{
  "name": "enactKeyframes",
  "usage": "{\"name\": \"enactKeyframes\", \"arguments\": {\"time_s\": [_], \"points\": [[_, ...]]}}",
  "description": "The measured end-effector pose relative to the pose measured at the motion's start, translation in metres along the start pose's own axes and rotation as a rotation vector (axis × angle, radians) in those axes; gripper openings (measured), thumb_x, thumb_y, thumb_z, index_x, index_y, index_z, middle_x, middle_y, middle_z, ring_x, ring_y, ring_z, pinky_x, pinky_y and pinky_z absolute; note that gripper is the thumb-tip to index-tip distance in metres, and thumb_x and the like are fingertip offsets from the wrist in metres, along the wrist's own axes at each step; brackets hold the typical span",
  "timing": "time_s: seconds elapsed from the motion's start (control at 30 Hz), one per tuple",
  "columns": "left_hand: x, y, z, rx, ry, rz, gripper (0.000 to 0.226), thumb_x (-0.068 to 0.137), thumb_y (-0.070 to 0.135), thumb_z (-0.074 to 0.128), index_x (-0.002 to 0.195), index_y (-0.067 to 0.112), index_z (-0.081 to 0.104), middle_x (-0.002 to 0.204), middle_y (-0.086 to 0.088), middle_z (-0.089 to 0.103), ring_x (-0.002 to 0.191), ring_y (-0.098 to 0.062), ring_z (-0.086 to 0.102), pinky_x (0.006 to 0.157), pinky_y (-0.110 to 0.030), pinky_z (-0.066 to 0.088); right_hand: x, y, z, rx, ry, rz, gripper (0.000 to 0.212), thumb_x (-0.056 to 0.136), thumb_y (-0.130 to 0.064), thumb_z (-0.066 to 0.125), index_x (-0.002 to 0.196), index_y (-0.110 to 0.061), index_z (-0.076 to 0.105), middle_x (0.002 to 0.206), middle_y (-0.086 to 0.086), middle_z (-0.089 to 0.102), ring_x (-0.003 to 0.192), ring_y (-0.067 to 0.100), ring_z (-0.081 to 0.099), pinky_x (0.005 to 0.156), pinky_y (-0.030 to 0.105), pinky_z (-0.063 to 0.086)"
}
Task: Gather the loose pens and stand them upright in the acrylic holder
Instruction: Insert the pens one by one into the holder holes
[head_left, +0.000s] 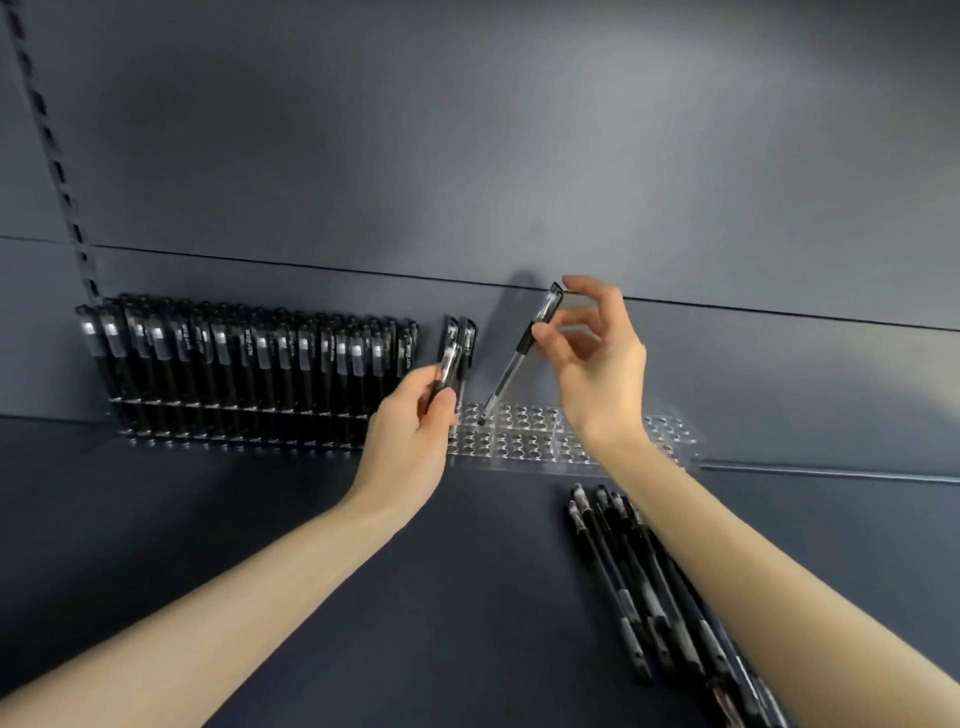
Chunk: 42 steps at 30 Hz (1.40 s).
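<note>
Head view: the holder (524, 442) is over half full of upright pens (249, 364), its right holes bare. The right hand (597, 374) pinches a tilted pen (519, 353), tip at a hole. The left hand (415, 423) grips another pen (449, 366), and a loose pile (639, 582) lies on the shelf (260, 545), so much seems left.

I see the clear acrylic holder (524, 451), left part packed with upright black pens (249, 364). A tilted pen (511, 364) has its tip in an open hole; a held pen (448, 366) stands just left. The loose pens (639, 587) lie heaped front-right.
</note>
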<state>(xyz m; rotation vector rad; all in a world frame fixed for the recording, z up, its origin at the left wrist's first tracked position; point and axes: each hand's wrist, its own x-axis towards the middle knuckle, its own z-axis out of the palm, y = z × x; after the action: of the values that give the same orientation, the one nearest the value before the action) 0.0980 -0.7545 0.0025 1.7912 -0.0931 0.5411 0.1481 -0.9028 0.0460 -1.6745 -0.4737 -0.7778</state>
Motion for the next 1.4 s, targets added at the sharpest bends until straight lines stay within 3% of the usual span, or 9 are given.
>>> {"name": "enactKeyframes", "arguments": {"time_s": [0.37, 0.47, 0.53, 0.63, 0.77, 0.93, 1.07, 1.27, 1.4], "points": [[0.007, -0.022, -0.01, -0.124, 0.057, 0.079, 0.015, 0.098, 0.022, 0.046, 0.101, 0.035, 0.051, 0.071, 0.0, 0.056, 0.051, -0.003, 0.042, 0.051, -0.02, 0.038, 0.013, 0.02, 0.038, -0.214, 0.011, -0.094, 0.03, 0.088, -0.003, 0.063, 0.115, -0.015, 0.056, 0.082, -0.012, 0.058, 0.078, 0.017, 0.064, 0.076, 0.02, 0.051], [0.005, -0.027, -0.009, -0.105, 0.044, 0.062, 0.013, 0.098, 0.02, 0.046, 0.105, 0.027, 0.054, 0.076, -0.003, 0.062, 0.048, -0.003, 0.041, 0.049, -0.019, 0.036, 0.014, 0.025, 0.041, -0.256, -0.045, -0.069, 0.029, 0.088, -0.003, 0.063, 0.115, -0.014, 0.057, 0.079, -0.013, 0.059, 0.08, 0.019, 0.065, 0.078, 0.024, 0.052], [0.002, -0.026, -0.008, -0.125, 0.038, 0.062, 0.016, 0.098, 0.023, 0.045, 0.106, 0.035, 0.053, 0.074, 0.0, 0.061, 0.053, -0.007, 0.047, 0.052, -0.026, 0.041, 0.015, 0.029, 0.042, -0.281, -0.1, -0.047, 0.028, 0.088, -0.002, 0.063, 0.113, -0.014, 0.057, 0.076, -0.012, 0.061, 0.079, 0.019, 0.066, 0.08, 0.03, 0.053], [0.001, -0.022, -0.01, -0.135, 0.045, 0.076, 0.022, 0.098, 0.025, 0.045, 0.095, 0.047, 0.046, 0.076, -0.014, 0.059, 0.069, -0.022, 0.054, 0.067, -0.04, 0.047, 0.015, 0.033, 0.043, -0.327, -0.174, -0.042, 0.029, 0.087, -0.001, 0.063, 0.112, -0.015, 0.059, 0.075, -0.01, 0.064, 0.078, 0.018, 0.066, 0.08, 0.037, 0.054], [0.002, -0.024, -0.009, -0.115, 0.064, 0.073, 0.026, 0.098, 0.023, 0.046, 0.093, 0.048, 0.045, 0.081, -0.021, 0.06, 0.074, -0.026, 0.055, 0.072, -0.042, 0.047, 0.013, 0.035, 0.043, -0.362, -0.225, -0.046, 0.029, 0.087, -0.001, 0.063, 0.111, -0.017, 0.06, 0.076, -0.007, 0.066, 0.079, 0.017, 0.067, 0.081, 0.038, 0.054], [0.003, -0.034, -0.005, -0.117, 0.055, 0.034, 0.015, 0.097, 0.02, 0.048, 0.091, 0.033, 0.052, 0.075, -0.004, 0.063, 0.058, -0.012, 0.051, 0.057, -0.025, 0.04, 0.012, 0.036, 0.039, -0.34, -0.214, -0.054, 0.03, 0.084, 0.003, 0.064, 0.107, -0.016, 0.061, 0.077, -0.014, 0.063, 0.074, 0.003, 0.062, 0.078, 0.023, 0.052], [0.003, -0.036, -0.003, -0.137, 0.019, 0.004, 0.01, 0.097, 0.027, 0.049, 0.105, 0.026, 0.055, 0.073, 0.005, 0.062, 0.058, -0.001, 0.05, 0.058, -0.018, 0.04, 0.009, 0.029, 0.036, -0.317, -0.208, -0.043, 0.03, 0.085, 0.003, 0.063, 0.109, -0.015, 0.062, 0.088, 0.001, 0.065, 0.076, 0.006, 0.061, 0.072, 0.008, 0.046], [-0.003, -0.029, 0.001, -0.217, -0.071, -0.06, 0.013, 0.097, 0.02, 0.049, 0.1, 0.016, 0.061, 0.068, 0.009, 0.061, 0.057, -0.004, 0.047, 0.058, -0.022, 0.036, -0.009, 0.006, 0.023, 0.056, -0.322, 0.217, 0.011, 0.087, -0.017, 0.066, 0.097, -0.021, 0.063, 0.084, -0.002, 0.071, 0.086, 0.014, 0.068, 0.081, 0.024, 0.053], [-0.01, -0.021, 0.005, -0.347, -0.19, -0.075, 0.014, 0.097, 0.01, 0.049, 0.091, 0.007, 0.062, 0.068, -0.001, 0.064, 0.05, -0.012, 0.047, 0.046, -0.023, 0.04, -0.018, 0.002, 0.014, 0.141, -0.383, 0.226, 0.022, 0.082, 0.0, 0.068, 0.101, -0.009, 0.06, 0.066, -0.009, 0.07, 0.071, 0.003, 0.066, 0.072, 0.015, 0.05]]}}
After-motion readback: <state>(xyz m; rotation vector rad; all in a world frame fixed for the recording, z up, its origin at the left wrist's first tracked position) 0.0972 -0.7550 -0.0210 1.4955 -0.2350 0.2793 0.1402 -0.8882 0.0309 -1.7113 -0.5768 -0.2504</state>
